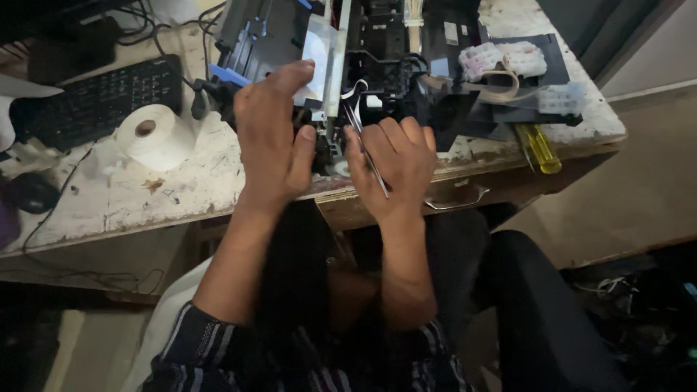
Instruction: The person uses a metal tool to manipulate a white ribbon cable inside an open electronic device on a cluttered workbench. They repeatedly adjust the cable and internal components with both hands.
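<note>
A dismantled printer point(377, 51) with black and blue plastic parts lies open on a worn white table point(181, 189). My left hand point(276, 138) rests on the printer's front edge, thumb and fingers pressed against its frame. My right hand point(392, 163) is closed around thin metal tweezers point(363, 141), whose tips point up into the mechanism beside a white gear part. Both forearms reach up from my lap.
A roll of white tissue point(152, 134) and a black keyboard point(94, 101) lie to the left. A yellow-handled screwdriver point(541, 149) lies at the table's right edge, near white ink cartridges point(501, 62). A drawer handle point(454, 199) sits below the table edge. A black mouse point(33, 192) is far left.
</note>
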